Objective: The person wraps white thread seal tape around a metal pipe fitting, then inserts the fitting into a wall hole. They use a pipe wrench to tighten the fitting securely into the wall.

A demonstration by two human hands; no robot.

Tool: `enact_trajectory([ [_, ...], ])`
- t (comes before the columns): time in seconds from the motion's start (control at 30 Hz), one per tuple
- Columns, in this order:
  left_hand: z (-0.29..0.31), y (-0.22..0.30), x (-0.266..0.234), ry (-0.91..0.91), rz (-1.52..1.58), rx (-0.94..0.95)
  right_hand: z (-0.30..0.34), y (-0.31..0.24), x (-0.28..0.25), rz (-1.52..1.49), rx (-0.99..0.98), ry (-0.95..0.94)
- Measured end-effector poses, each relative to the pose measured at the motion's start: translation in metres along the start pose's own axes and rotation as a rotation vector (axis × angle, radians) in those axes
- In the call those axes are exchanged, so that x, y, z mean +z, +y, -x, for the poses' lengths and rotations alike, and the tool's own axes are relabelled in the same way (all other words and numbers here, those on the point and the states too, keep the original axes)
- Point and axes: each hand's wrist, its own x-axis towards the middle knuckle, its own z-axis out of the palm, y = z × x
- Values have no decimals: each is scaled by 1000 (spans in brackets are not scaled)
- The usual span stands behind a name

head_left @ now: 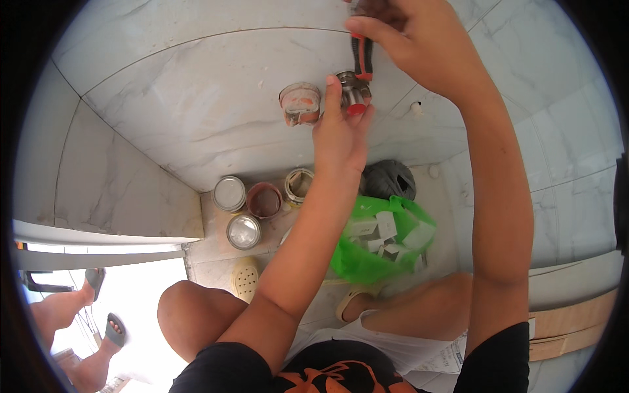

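Head view: right hand (pixel 419 46) grasps the slim red-and-black-handled tool (pixel 362 56) at upper end; its long axis runs approx. down to the silver metal fitting w/ red cap (pixel 353 93), by the marbled tile wall (pixel 216 98). Left hand (pixel 341 137), nearer, holds this fitting from below.

Pale, grey-veined tiled walls (pixel 196 105) meet a tiled floor (pixel 445 236) — bright light (pixel 154 308) at lower left.

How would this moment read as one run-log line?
Left hand: around red-capped metal fitting | Right hand: holding red-and-black tool handle | Floor: green bag with white boxes, cans
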Motion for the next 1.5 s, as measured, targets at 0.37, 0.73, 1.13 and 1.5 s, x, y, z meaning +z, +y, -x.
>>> enact_trajectory([
  [0.37, 3, -4, 7, 51, -48, 58, 79, 96, 8, -346, 180, 472],
  [0.73, 11, -13, 2, -22, 62, 131, 148, 157, 103, -927, 338, 898],
  [1.13, 14, -21, -8, -9, -143, 225, 157, 147, 202, -1617, 475, 1035],
  [1.5, 8, -36, -26, -51, -162, 163, 149, 160, 152, -1481, 481, 1229],
])
